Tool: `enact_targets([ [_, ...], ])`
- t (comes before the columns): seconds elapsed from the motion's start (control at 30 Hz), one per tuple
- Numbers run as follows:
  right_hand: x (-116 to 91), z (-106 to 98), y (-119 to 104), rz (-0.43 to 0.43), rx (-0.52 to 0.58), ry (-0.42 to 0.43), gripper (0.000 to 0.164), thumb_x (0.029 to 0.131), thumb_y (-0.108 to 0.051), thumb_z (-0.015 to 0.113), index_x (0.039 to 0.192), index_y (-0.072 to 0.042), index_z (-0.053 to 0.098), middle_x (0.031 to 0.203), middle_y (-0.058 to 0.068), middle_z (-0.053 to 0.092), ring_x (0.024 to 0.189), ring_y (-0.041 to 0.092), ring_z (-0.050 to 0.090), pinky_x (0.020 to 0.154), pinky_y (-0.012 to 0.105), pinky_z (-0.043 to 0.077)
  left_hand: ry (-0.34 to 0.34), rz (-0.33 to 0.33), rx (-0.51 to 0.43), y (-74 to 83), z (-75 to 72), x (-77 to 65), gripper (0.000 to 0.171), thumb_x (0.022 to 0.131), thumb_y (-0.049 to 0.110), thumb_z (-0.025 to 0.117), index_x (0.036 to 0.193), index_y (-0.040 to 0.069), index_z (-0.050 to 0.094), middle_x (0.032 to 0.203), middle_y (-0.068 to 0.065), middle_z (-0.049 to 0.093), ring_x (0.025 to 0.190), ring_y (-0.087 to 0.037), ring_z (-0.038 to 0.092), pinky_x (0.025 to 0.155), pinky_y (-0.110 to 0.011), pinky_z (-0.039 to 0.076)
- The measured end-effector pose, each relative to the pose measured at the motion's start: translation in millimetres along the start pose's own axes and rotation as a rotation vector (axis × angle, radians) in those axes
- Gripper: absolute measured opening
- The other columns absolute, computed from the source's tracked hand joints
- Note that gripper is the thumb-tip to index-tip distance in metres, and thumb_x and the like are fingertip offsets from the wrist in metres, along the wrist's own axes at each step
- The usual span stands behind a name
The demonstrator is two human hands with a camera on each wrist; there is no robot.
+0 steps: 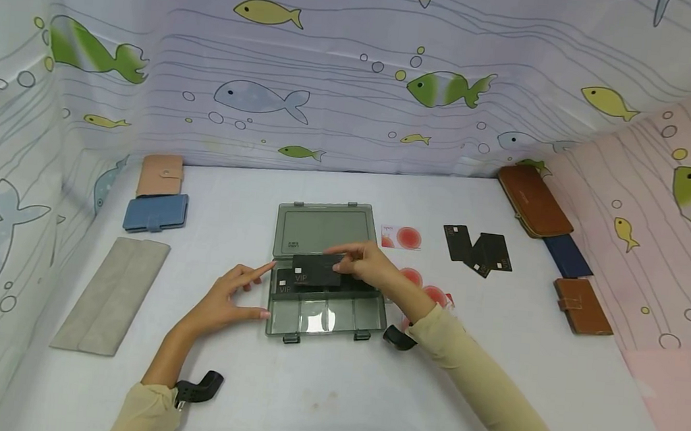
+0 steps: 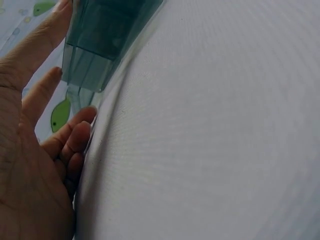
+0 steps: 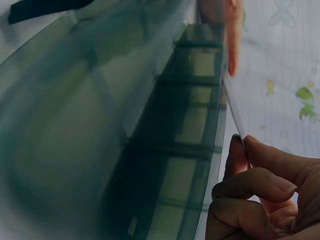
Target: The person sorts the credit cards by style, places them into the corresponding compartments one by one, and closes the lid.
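Observation:
A translucent grey-green compartment box (image 1: 345, 318) lies on the table with its hinged lid (image 1: 324, 233) folded back. Thumb and index finger of my right hand (image 1: 368, 266) pinch the right end of a black VIP card (image 1: 313, 272) over the back compartment. Another black VIP card (image 1: 283, 282) lies in that compartment, partly covered by the held one. Edge-on, the held card (image 3: 236, 112) appears as a thin line in the right wrist view. My left hand (image 1: 224, 305) is spread at the box's left side, index finger and thumb at its edge.
Red-and-white cards (image 1: 401, 238) lie right of the box, some behind my right forearm. Farther right are several black cards (image 1: 457, 242), a brown wallet (image 1: 535, 202), a navy one (image 1: 568, 255) and a smaller brown one (image 1: 584, 307). Pink (image 1: 160, 175), blue (image 1: 155, 213) and grey (image 1: 110, 296) cases lie left.

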State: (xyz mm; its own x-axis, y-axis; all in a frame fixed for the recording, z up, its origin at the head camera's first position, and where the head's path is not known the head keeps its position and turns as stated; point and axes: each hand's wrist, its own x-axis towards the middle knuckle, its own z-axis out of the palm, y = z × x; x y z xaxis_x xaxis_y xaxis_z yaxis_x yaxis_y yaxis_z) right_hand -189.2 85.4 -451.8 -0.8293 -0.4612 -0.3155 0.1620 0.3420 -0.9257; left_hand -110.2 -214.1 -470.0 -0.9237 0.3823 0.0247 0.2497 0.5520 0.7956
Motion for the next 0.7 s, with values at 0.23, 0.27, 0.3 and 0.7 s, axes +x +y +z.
enact_targets([
  [0.23, 3, 15, -5, 0.007, -0.060, 0.013, 0.033, 0.091, -0.001, 0.065, 0.122, -0.010, 0.072, 0.073, 0.000, 0.058, 0.053, 0.009, 0.033, 0.053, 0.024, 0.031, 0.008, 0.012, -0.005, 4.1, -1.5, -0.1, 0.083, 0.073, 0.011, 0.086, 0.146, 0.004, 0.048, 0.101, -0.018, 0.052, 0.088, -0.026, 0.042, 0.080, -0.039, 0.033],
  [0.27, 4, 17, -6, 0.010, -0.074, 0.021, 0.033, 0.090, 0.000, 0.065, 0.121, -0.010, 0.072, 0.074, 0.001, 0.059, 0.052, 0.008, 0.033, 0.052, 0.023, 0.031, 0.009, 0.013, -0.005, 4.2, -1.8, -0.2, 0.083, 0.073, 0.011, 0.087, 0.146, 0.004, 0.048, 0.101, -0.018, 0.052, 0.088, -0.026, 0.042, 0.080, -0.039, 0.034],
  [0.3, 4, 19, -6, 0.008, -0.088, 0.029, 0.033, 0.090, 0.000, 0.066, 0.121, -0.010, 0.073, 0.075, 0.002, 0.062, 0.051, 0.007, 0.032, 0.051, 0.023, 0.030, 0.010, 0.016, -0.005, 4.2, -1.9, -0.2, 0.083, 0.073, 0.011, 0.087, 0.146, 0.003, 0.048, 0.101, -0.018, 0.052, 0.088, -0.026, 0.043, 0.080, -0.039, 0.034],
  [0.7, 3, 43, -7, -0.007, -0.285, 0.134, 0.032, 0.090, -0.002, 0.068, 0.121, -0.008, 0.072, 0.085, 0.009, 0.076, 0.035, 0.011, 0.051, 0.038, 0.019, 0.032, 0.023, 0.028, 0.009, -30.2, 9.2, 1.4, 0.087, 0.073, 0.015, 0.088, 0.149, 0.012, 0.047, 0.101, -0.013, 0.051, 0.088, -0.023, 0.042, 0.080, -0.039, 0.034],
])
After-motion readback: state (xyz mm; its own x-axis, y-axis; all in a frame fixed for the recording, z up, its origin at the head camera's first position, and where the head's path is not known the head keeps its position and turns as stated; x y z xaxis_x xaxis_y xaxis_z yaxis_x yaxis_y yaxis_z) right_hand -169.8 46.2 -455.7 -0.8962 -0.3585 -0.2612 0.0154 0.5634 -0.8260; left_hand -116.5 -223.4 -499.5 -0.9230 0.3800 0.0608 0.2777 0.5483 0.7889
